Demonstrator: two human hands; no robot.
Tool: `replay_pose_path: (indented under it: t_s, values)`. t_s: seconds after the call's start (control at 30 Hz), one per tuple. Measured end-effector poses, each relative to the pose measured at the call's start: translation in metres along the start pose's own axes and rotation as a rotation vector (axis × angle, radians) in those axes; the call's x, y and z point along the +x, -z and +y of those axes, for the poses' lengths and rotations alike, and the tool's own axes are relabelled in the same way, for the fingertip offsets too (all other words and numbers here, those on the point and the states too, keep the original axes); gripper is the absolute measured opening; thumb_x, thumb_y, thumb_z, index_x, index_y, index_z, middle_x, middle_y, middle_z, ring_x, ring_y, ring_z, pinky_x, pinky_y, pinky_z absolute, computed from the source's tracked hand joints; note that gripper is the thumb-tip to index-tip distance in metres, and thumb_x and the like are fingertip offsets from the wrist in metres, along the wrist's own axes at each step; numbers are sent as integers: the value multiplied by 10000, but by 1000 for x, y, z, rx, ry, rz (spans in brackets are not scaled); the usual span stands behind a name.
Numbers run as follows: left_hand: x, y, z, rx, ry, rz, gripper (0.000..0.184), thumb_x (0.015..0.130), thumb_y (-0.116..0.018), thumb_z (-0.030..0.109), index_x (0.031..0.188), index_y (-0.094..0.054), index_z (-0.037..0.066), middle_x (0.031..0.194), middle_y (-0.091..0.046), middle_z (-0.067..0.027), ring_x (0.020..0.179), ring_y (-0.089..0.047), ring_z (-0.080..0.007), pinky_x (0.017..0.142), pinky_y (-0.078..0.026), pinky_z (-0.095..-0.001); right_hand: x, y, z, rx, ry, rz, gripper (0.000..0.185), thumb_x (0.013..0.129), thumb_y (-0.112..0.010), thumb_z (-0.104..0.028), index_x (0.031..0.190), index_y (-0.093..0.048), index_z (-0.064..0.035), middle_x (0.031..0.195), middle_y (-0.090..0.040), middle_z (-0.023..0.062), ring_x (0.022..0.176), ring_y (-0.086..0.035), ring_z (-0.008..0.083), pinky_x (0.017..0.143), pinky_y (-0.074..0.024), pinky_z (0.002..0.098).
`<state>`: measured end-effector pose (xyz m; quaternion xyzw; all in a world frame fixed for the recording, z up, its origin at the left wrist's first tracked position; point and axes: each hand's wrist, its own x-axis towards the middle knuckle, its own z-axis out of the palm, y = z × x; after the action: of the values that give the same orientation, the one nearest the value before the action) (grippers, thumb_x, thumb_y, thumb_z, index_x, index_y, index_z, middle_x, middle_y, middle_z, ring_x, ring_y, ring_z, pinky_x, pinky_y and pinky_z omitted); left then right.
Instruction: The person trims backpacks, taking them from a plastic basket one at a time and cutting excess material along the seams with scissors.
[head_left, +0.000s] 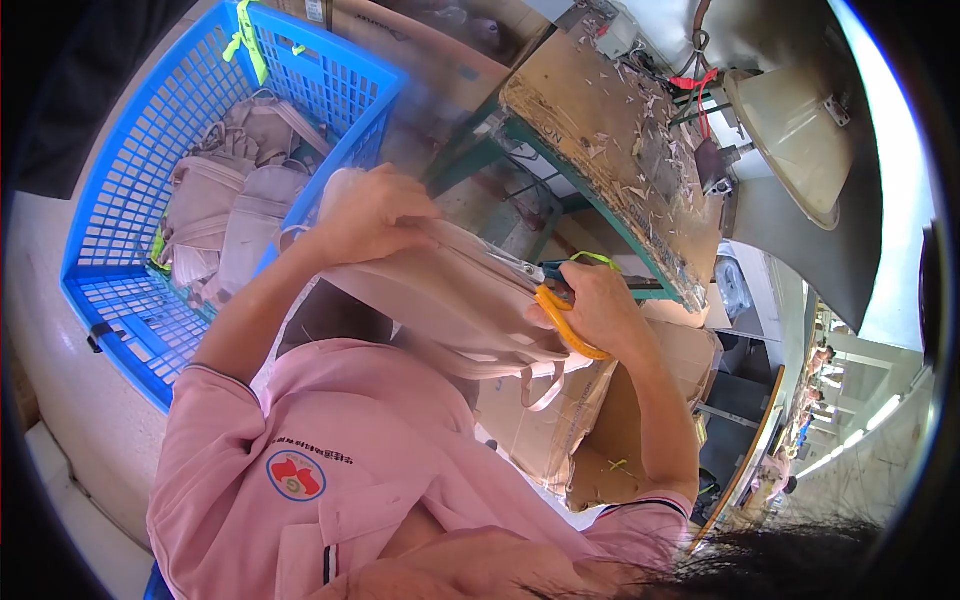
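One piece was out, others basketed.
Left hand (378, 215) pinched the pink fabric piece (450, 295); right hand (597, 308) gripped scissors (560, 318) at its edge. Similar pieces (207, 195) lay in the basket (374, 76) beside the left hand.

Left hand (375, 215) grips upper end of pink fabric (440, 295). Right hand (592, 305) has orange-handled scissors (567, 325), blades along the fabric's edge. A strap (543, 390) hangs off the fabric's lower end. Blue basket (345, 62) on the left, similar cloth pieces (225, 190) inside. Worn desk (560, 85) ahead, scraps scattered on top. Open cardboard box (545, 435) below the right forearm.
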<state>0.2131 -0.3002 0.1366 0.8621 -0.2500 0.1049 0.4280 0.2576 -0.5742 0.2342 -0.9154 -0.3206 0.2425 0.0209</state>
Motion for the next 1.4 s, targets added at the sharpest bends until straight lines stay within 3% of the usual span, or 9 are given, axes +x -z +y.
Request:
replay_pose_path:
  t_s: [0.17,0.37,0.47,0.6,0.7,0.9,1.0,1.2,1.4]
  values:
    - [-2,-4,0,38,-3,55,207,620,-720,177,769,-612,82,636,-517,-21,661,-524,-204,686,-367,-309,0,-12,7,-35,86,97,535,699,-659,-480,660,-507,32,622,-543,193,598,-545,359,590,-426,410]
    - [-8,16,-1,219,-38,234,369,617,-734,207,923,-594,56,811,-580,-77,742,-558,-225,734,-388,-283,-1,-15,8,-32,64,102,487,702,-683,-418,687,-507,36,650,-546,202,632,-539,377,590,-423,419]
    - [-36,31,-17,-132,450,177,440,620,-737,224,984,-577,36,935,-587,-103,834,-567,-192,752,-407,-279,-3,-17,10,-11,66,120,495,682,-694,-426,694,-512,34,649,-545,205,636,-539,380,591,-425,418]
    - [-61,11,-23,-878,671,235,359,641,-740,150,953,-603,36,851,-619,-19,777,-560,-91,694,-433,-235,-2,-18,4,-16,49,95,505,653,-713,-438,717,-522,25,658,-549,192,644,-539,367,600,-426,410]
    - [-63,10,-20,-898,642,283,289,631,-740,106,888,-624,38,773,-621,10,715,-559,-68,682,-431,-210,3,-18,-3,-17,153,198,601,668,-647,-569,683,-495,12,620,-554,188,604,-560,359,577,-441,398]
    - [-67,13,-17,-841,626,282,259,653,-727,103,878,-630,20,802,-622,-5,748,-552,-72,687,-440,-225,10,-14,-13,-27,157,156,598,674,-636,-576,684,-501,7,626,-561,186,604,-567,348,577,-440,398]
    - [-69,11,-15,-866,628,334,265,622,-744,100,851,-631,28,763,-627,-4,706,-555,-70,671,-426,-210,10,-14,-14,-56,83,52,516,650,-710,-461,693,-504,10,650,-548,167,618,-537,346,600,-417,408]
    - [-72,13,-13,-897,623,347,265,623,-743,83,856,-631,25,769,-630,-6,716,-556,-73,681,-422,-211,12,-14,-13,-129,166,128,598,699,-609,-580,678,-510,9,582,-554,181,592,-581,348,581,-452,402]
    - [-69,17,-3,-948,616,320,255,612,-745,54,840,-633,29,766,-629,-1,711,-553,-70,681,-418,-211,19,-14,-24,-78,240,200,574,694,-627,-556,683,-502,5,598,-557,191,602,-575,361,579,-449,409]
